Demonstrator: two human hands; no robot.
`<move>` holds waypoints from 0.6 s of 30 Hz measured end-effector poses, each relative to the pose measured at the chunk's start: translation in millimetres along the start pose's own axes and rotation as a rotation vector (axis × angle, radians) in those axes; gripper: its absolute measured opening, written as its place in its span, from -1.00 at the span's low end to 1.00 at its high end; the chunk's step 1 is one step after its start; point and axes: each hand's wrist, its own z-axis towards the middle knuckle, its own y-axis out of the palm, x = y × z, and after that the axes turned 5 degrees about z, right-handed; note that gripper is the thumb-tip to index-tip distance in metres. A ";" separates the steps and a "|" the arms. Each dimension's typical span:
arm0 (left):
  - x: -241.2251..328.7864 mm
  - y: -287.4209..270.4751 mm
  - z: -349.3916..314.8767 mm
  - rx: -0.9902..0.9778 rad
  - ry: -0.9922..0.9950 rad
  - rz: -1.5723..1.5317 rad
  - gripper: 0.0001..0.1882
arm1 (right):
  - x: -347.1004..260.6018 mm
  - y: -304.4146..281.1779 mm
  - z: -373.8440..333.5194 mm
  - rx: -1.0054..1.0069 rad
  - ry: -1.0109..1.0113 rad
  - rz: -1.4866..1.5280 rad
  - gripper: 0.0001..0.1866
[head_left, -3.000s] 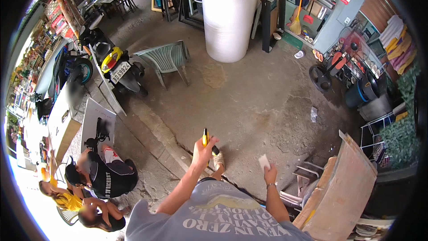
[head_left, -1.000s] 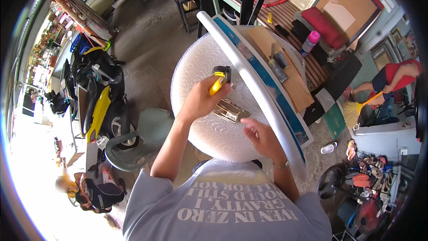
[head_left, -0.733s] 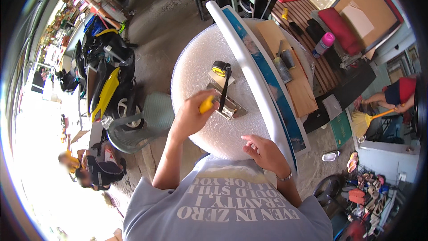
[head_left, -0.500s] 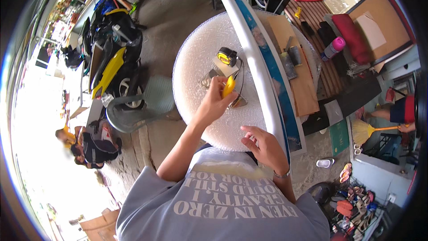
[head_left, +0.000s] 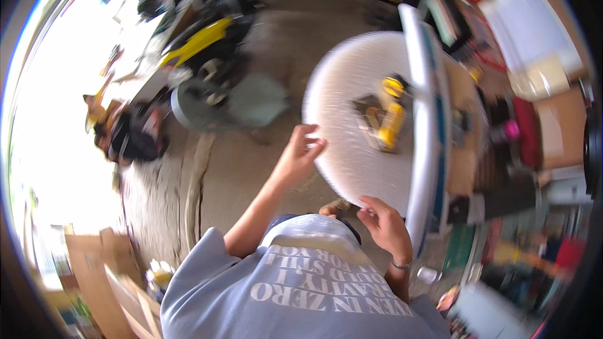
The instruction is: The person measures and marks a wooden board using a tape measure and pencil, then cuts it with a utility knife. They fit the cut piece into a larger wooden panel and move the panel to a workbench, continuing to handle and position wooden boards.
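Observation:
My left hand [head_left: 302,154] hangs in the air beside the near left rim of a round table [head_left: 342,88] covered in bubble wrap. It holds nothing, with its fingers loosely apart. Close to the table's near edge, my right hand [head_left: 384,227] is also bare, thumb and fingers spread. On the wrap lies a yellow hand tool [head_left: 392,128], too blurred to name, just below a black and yellow tape measure [head_left: 394,86]. Small flat metal pieces [head_left: 367,111] are next to them. A long white foam-like tube [head_left: 421,119] runs along a blue picture panel [head_left: 441,132].
Right of the panel is a brown board [head_left: 463,163]. A grey-green plastic chair [head_left: 257,100] stands left of the table, with a black and yellow motorbike [head_left: 204,41] behind it. People [head_left: 135,129] are at the far left, above cardboard [head_left: 94,263].
My left hand has let go of the yellow tool, now lying on the table, and has drawn back to the left. The view has swung left, blurring it; my right hand remains near the table edge.

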 end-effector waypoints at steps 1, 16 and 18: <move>-9.4 -18.7 -17.8 0.032 -0.011 -0.021 -0.52 | -3.1 16.3 5.8 -0.057 -0.032 0.000 -0.64; -175.1 -244.5 -466.7 0.858 -0.312 -0.035 -0.55 | -149.1 392.4 2.3 -1.132 -0.505 -0.380 -0.63; -167.0 -267.0 -527.9 1.023 -0.389 -0.145 -0.58 | -172.2 451.0 -15.7 -1.287 -0.590 -0.410 -0.62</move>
